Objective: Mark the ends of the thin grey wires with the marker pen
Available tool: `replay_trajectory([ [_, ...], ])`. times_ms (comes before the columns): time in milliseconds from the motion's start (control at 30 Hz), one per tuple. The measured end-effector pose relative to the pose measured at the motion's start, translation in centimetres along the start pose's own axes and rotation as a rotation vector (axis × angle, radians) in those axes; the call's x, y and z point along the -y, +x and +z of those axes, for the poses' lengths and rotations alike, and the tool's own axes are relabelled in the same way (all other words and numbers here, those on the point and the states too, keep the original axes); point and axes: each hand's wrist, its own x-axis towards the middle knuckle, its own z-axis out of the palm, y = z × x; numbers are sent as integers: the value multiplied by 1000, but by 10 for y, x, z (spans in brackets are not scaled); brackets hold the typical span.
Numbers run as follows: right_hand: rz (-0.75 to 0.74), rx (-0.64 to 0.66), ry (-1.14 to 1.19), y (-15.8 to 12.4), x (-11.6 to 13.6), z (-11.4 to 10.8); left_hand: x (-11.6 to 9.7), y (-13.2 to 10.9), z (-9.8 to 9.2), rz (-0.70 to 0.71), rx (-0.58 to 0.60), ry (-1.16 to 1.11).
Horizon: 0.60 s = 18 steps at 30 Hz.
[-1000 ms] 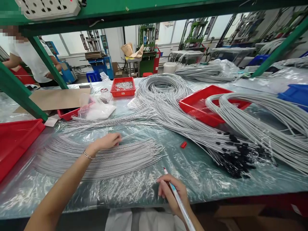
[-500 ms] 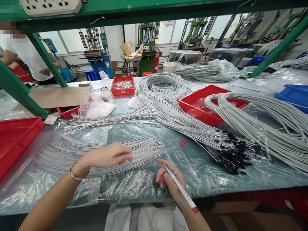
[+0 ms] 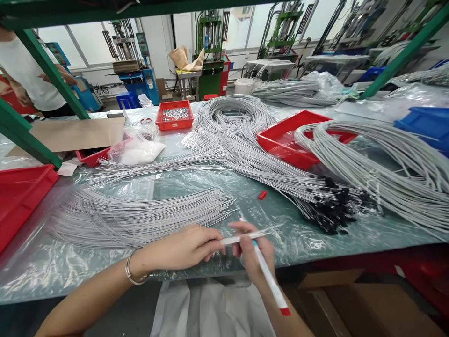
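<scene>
My left hand [image 3: 191,245], a bracelet at its wrist, pinches a thin bunch of white wires [image 3: 231,240] whose ends point right. Between the fingers of my right hand [image 3: 254,248] lies a white marker pen [image 3: 268,276] with a red end, slanting down over the wrist. The right thumb and fingers also touch the bunch of wires; blur hides how firmly. Behind the left hand a wide fan of grey-white wires [image 3: 147,215] lies flat on the plastic-covered table [image 3: 182,185]. A small red cap [image 3: 262,194] rests beyond the right hand.
Black-tipped wires [image 3: 333,201] and a large cable coil [image 3: 379,168] lie to the right. Red trays [image 3: 294,157] and a red bin of small metal parts [image 3: 174,125] stand farther back. Another red tray [image 3: 24,201] sits left. A person [image 3: 31,70] stands beyond the green frame [image 3: 52,75].
My left hand has moved right, from above the wire fan to beside my right hand, and now holds a thin bunch of wires. The pen stays in my right hand. The view has shifted slightly.
</scene>
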Motion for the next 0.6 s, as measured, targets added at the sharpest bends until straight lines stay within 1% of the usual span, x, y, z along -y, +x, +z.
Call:
replay_trajectory([
  [67, -80, -126, -33, 3, 3, -12, 1, -3, -5, -45, 8, -4],
  [133, -156, -232, -113, 5, 5, -23, 2, -6, -11, -79, 1, -6],
  [200, -204, -255, -254, 6, 7, -29, 4, -9, -14, -88, 0, -20],
  [300, -305, -149, -424, 6, 8, -31, 4, -8, -15, -99, -2, -43],
  [400, -440, -50, -482, 4, 5, -27, 4, -4, -13, -134, -11, -55],
  [467, -483, -10, -516, 1, 3, -23, 4, -1, -12, -139, -16, -62],
  [600, -560, 51, -603, -5, 1, -16, 2, 5, -9, -92, -43, -71],
])
